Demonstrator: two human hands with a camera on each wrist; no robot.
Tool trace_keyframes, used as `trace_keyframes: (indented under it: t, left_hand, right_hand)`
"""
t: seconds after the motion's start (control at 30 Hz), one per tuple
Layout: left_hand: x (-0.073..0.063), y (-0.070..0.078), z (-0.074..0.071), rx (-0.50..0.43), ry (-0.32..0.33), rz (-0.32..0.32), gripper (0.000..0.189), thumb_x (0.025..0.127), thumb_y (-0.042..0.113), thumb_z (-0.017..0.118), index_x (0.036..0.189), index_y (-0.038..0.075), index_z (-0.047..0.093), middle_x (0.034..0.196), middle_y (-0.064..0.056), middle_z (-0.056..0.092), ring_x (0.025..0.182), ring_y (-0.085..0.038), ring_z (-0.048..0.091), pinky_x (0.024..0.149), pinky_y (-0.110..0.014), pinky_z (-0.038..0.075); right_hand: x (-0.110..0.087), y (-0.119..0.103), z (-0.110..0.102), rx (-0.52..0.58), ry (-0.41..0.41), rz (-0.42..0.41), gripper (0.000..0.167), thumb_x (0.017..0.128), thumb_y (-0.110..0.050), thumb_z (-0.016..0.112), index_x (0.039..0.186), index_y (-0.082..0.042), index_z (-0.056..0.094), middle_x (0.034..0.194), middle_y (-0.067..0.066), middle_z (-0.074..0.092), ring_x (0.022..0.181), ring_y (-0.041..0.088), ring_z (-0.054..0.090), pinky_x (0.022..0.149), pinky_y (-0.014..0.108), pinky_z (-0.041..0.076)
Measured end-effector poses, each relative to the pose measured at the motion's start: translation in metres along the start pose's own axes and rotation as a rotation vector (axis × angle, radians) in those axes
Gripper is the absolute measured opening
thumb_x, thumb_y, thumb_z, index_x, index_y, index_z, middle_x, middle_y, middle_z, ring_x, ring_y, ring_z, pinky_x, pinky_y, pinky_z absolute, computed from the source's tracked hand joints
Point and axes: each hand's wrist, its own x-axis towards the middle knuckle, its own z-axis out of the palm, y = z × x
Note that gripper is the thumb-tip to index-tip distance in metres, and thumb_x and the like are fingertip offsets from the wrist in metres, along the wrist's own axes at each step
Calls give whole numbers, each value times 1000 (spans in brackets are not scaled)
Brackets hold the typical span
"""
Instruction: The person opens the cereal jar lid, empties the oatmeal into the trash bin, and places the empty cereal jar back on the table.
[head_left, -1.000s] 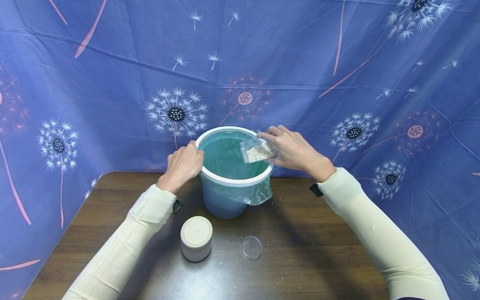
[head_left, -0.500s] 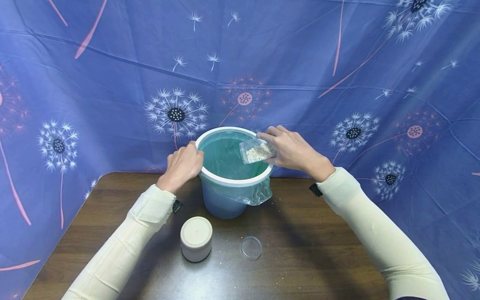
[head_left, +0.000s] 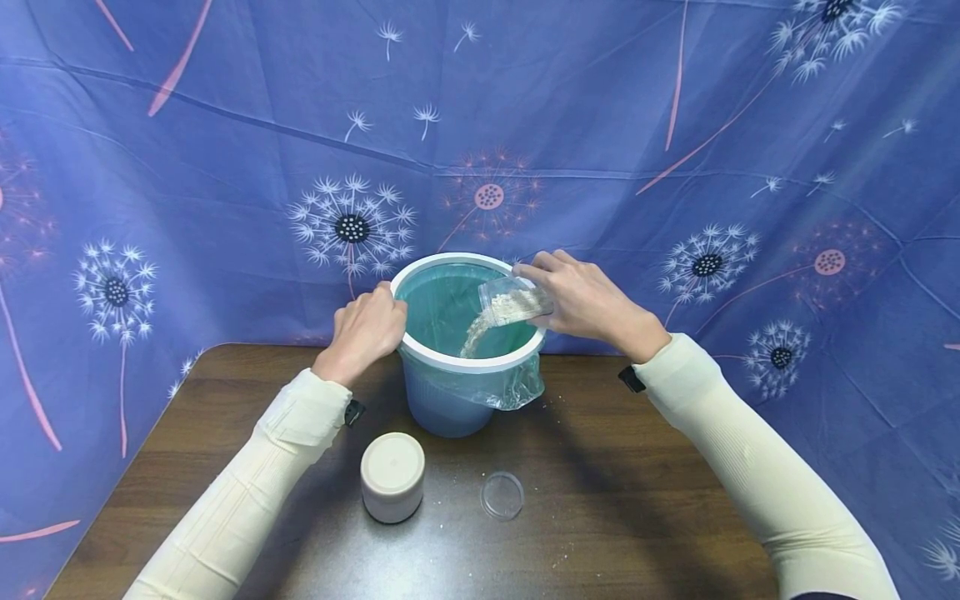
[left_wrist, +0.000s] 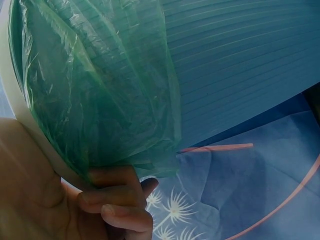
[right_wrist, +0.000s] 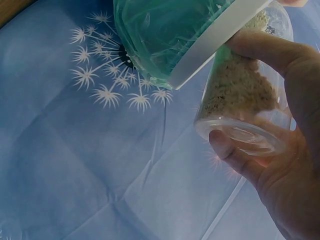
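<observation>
Clear plastic jar, frame centre, gripped by the right hand, pours flakes; best tilted gradually inside the bucket rim the left hand grips.

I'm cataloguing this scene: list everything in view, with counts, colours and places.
Bucket: 1, blue with a white rim, upright on the table
Bag liner: 1, green, lining the bucket, folded over its rim
Clear jar: 1, transparent, tilted over the bucket's opening
Loose flakes: uncountable, pale, pouring from jar into bucket
Round container: 1, cream, in front of the bucket
Clear disc: 1, transparent, right of the round container
Specks: several, whitish, on the table
Table: 1, brown, under the bucket
Backdrop: 1, blue with dandelion print, behind the table
Wrist devices: 2, black, at both wrists
Sleeves: 2, cream, on both arms
Left hand: 1, bare, gripping the rim
Right hand: 1, bare, gripping the jar
</observation>
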Motion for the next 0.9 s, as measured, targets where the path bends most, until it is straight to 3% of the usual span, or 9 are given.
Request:
trace_keyframes:
  t: [0.9]
  left_hand:
    - [-2,0,-1,-9,19,11,43,107,25,38,127,-6,59,115,-31,70,108,-54,69,95,-67,48]
  right_hand:
    - [-1,2,1,22,-2,16,80,82,-28,95,151,-11,60,127,12,64,103,30,59,70,47,57]
